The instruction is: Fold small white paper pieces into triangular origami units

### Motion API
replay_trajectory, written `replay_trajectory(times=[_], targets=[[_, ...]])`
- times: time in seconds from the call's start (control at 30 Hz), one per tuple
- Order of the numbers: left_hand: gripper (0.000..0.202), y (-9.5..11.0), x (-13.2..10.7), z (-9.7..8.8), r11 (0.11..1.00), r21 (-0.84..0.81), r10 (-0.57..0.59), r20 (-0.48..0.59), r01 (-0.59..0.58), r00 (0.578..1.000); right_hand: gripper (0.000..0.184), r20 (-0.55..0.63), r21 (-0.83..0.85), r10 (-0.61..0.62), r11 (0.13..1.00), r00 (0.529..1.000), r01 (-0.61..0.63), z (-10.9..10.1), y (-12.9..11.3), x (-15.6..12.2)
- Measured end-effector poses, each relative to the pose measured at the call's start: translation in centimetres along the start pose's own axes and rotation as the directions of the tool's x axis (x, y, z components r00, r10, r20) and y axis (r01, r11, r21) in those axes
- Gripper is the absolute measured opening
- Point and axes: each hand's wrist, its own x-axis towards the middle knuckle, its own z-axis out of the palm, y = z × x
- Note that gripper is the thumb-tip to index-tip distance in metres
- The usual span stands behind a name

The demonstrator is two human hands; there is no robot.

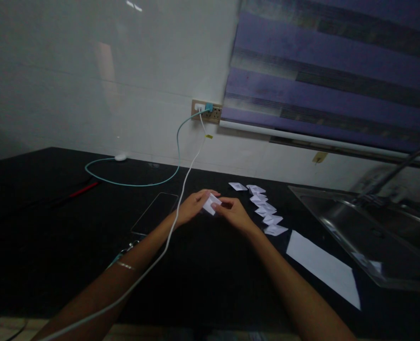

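Observation:
Between my two hands is a small folded white paper (210, 206), close above the black counter. My left hand (193, 205) has its fingers closed along the paper's upper left side. My right hand (234, 212) pinches the paper's right side, thumb on top; its other fingers are partly hidden. To the right, several folded paper pieces (261, 206) of a similar pointed shape lie in an overlapping row. One more folded piece (237, 186) sits at the row's far end. Nearer to me on the right rests a flat white paper sheet (323, 266).
A phone (155, 213) lies left of my left hand. A white cable (167, 237) crosses over my left forearm from the wall socket (206, 112). A teal cable (135, 184) curves over the black counter (53, 227). At the right is a metal sink (359, 227) with a faucet (384, 176).

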Motion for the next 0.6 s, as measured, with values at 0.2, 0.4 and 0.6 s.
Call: replay_trajectory(times=[0.2, 0.4, 0.6], targets=[[0.047, 0.4, -0.3, 0.2, 0.991, -0.022, -0.131, 0.01, 0.131, 0.991, 0.03, -0.063, -0.059, -0.048, 0.997, 0.997, 0.044, 0.1, -0.4, 0.0], [0.05, 0.2, -0.7, 0.1, 0.973, 0.101, -0.22, 0.134, 0.207, 0.966, 0.031, -0.145, 0.025, -0.054, 0.998, 0.988, 0.059, 0.0, -1.0, -0.1], [0.052, -0.1, -0.6, 0.0, 0.989, 0.075, -0.143, 0.192, 0.13, 0.971, 0.034, -0.061, 0.176, 0.031, 0.984, 0.998, -0.02, 0.2, -1.2, -0.4]])
